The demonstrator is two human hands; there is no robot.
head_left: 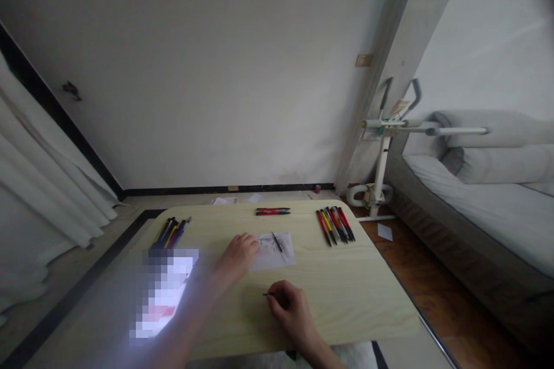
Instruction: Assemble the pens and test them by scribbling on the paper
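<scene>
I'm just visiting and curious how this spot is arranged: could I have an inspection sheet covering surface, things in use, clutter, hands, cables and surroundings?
Surface: pale wood-grain table.
Things in use: white sheet bearing a thin dark piece; left pens, far red-and-black pens, right pens.
Clutter: bright, pixelated panel, unreadable.
Hands: left hand at the sheet's left edge, grip unclear; right hand pinches a small dark item.
Cables: nothing seen.
Surroundings: wall ahead; curtain left; exercise machine and bed right.
</scene>
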